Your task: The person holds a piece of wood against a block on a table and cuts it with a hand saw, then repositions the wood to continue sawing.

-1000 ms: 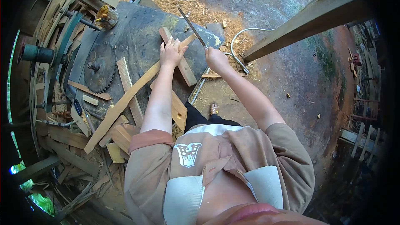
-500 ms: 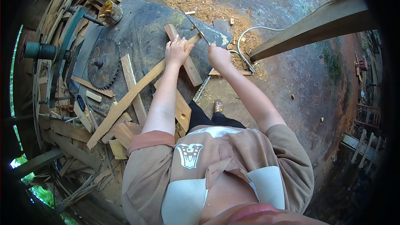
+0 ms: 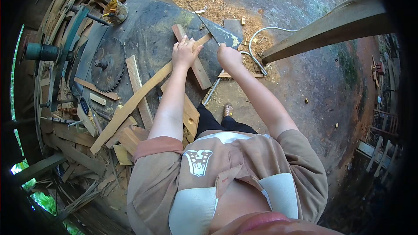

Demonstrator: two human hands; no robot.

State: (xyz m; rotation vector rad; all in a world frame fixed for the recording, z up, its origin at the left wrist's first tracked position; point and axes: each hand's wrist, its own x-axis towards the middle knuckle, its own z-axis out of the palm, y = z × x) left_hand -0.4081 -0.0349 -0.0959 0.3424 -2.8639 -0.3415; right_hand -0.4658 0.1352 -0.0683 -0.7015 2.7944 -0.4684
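My left hand (image 3: 184, 53) presses a long wooden strip (image 3: 146, 88) down where it crosses a shorter wooden block (image 3: 199, 73). Its fingers are bent over the wood and its thumb sticks out to the right. The strip slants from lower left up to its far end, beyond that hand. My right hand (image 3: 229, 57) is closed round the near end of a long thin metal tool (image 3: 203, 24). The tool's narrow length lies across the strip's far end and points up to the left. I cannot make out whether its edge has teeth.
Both pieces of wood lie on a dark worktable (image 3: 152, 26). A circular saw blade (image 3: 109, 65) and a cut-open container (image 3: 116, 11) are on its left. Offcuts (image 3: 130, 139) pile up nearby. A wooden post (image 3: 322, 32) slants in from the right, near a pale hose (image 3: 257, 32). Sawdust covers the ground behind.
My right hand and the thin tool have shifted slightly forward across the strip's end. My left hand and the wood stay almost where they were.
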